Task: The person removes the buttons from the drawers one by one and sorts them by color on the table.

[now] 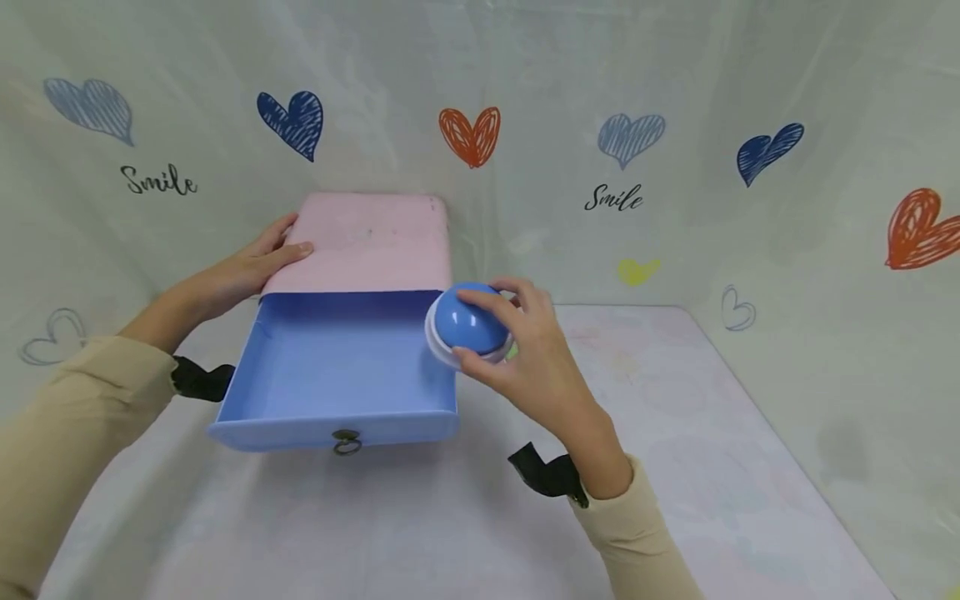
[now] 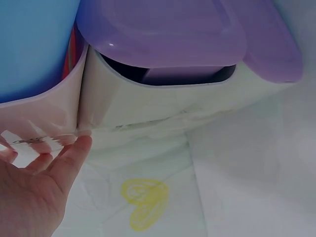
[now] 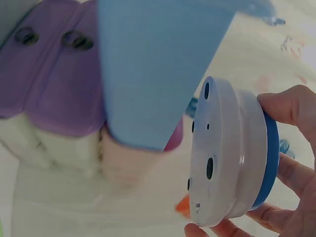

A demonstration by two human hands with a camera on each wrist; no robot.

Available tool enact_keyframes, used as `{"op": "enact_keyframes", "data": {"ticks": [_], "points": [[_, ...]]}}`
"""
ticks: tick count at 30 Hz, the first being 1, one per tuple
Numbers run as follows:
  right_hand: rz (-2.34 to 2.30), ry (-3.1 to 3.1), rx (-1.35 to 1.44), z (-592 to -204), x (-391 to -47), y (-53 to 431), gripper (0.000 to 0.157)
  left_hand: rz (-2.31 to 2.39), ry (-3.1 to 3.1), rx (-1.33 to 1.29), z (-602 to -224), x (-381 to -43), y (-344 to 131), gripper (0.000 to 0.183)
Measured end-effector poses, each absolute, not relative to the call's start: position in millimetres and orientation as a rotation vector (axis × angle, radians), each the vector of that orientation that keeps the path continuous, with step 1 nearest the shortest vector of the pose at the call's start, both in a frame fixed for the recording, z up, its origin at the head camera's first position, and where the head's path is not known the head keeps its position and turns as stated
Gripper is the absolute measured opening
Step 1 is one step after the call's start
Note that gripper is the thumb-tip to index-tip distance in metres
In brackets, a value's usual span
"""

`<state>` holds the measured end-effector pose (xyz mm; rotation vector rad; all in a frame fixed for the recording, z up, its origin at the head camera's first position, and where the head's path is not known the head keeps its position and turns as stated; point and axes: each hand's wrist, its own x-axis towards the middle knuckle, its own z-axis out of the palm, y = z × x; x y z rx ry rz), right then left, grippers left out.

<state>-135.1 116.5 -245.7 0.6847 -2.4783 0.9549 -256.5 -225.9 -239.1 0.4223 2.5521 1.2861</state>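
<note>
In the head view, a pink drawer casing (image 1: 371, 242) has its blue drawer (image 1: 337, 429) pulled out toward me, with a small ring pull (image 1: 347, 446) on the front. My left hand (image 1: 258, 260) rests against the casing's left side, thumb over its top edge. In the left wrist view, its straight fingers touch the pink casing (image 2: 44, 118). At the drawer's right edge, my right hand (image 1: 536, 350) grips a round dome-shaped device (image 1: 468, 321), blue on top with a white base. The right wrist view shows dark openings in that base (image 3: 217, 153).
Both wrist views show pale casings (image 2: 143, 111) with purple drawers (image 3: 69, 84) stacked against the pink one. One purple drawer stands partly out. A white-covered table (image 1: 645, 400) lies below, and a hanging sheet (image 1: 540, 75) with hearts and lettering closes the back.
</note>
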Motion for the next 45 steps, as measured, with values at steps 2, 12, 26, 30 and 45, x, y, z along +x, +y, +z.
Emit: {"op": "enact_keyframes", "data": {"ticks": [2,12,26,30,45], "points": [[0.970,-2.464,0.644,-252,-138,129,0.049,1.287,2.547,0.428,-238,-256,-226,0.077],[1.008,-2.517,0.388,-285,-162,183,0.051,1.276,2.549,0.416,-237,-254,-227,0.077],[0.974,-2.608,0.151,-333,-192,224,0.053,1.274,2.557,0.406,-238,-256,-228,0.077],[0.968,-2.644,0.091,-342,-198,232,0.054,1.276,2.556,0.408,-237,-256,-228,0.077],[0.972,-2.750,-0.045,-363,-209,248,0.055,1.266,2.558,0.407,-236,-254,-227,0.078]]}}
